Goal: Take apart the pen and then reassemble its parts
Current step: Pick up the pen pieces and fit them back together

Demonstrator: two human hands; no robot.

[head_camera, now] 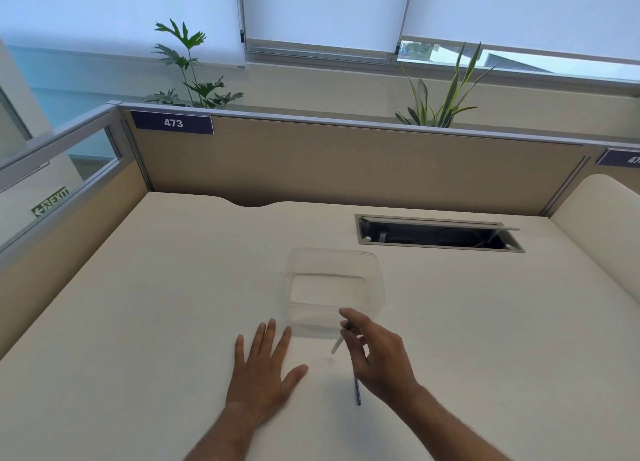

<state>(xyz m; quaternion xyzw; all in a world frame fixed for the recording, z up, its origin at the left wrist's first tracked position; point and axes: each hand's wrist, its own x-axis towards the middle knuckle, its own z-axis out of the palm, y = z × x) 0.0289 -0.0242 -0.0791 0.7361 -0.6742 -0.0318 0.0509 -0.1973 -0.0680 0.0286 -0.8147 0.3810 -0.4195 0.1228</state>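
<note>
My right hand point(375, 353) hovers just above the desk and pinches a slim white pen piece point(337, 343) with a dark tip near my fingertips; the piece slants down to the left. A thin dark blue part of the pen point(357, 391) lies on the desk right below that hand, partly hidden by it. My left hand point(265, 367) rests flat on the desk with fingers spread and holds nothing, a short way left of the pen piece.
A clear plastic container point(379, 280) stands on the white desk point(156, 305) just beyond both hands. Farther back right is an open cable hatch point(438, 234). Beige partition walls point(346, 163) close the desk at the back and left.
</note>
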